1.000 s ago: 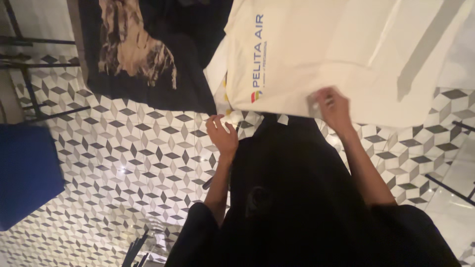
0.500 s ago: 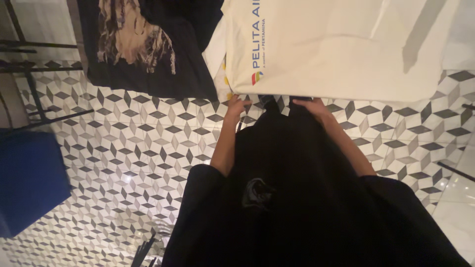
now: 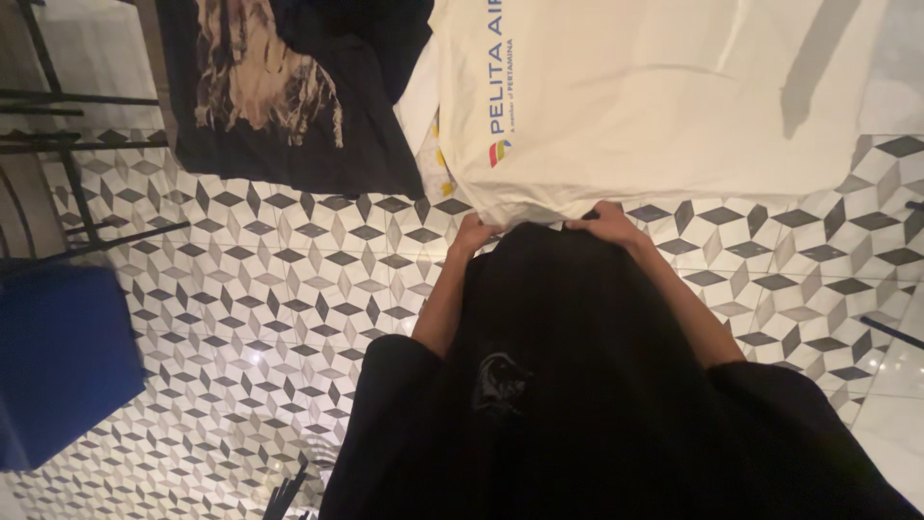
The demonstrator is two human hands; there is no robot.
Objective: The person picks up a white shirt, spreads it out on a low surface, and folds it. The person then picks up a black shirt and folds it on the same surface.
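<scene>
Cube-patterned tile floor (image 3: pixel 241 318), blue seat (image 3: pixel 63 356).

Head camera looks steeply down, close over the floor (image 3: pixel 289 318)

both bare arms reach forward, bent a little at the elbows. the left hand (image 3: pixel 474 234) and the right hand (image 3: pixel 606 221) sit close together, knuckles up, fingers curled down and gripping. black sleeves cover the upper arms.

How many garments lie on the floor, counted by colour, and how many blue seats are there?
White shirt, its hem held by left hand and right hand: 1
Black printed shirt: 1
Blue seat: 1
Total: 3
</scene>
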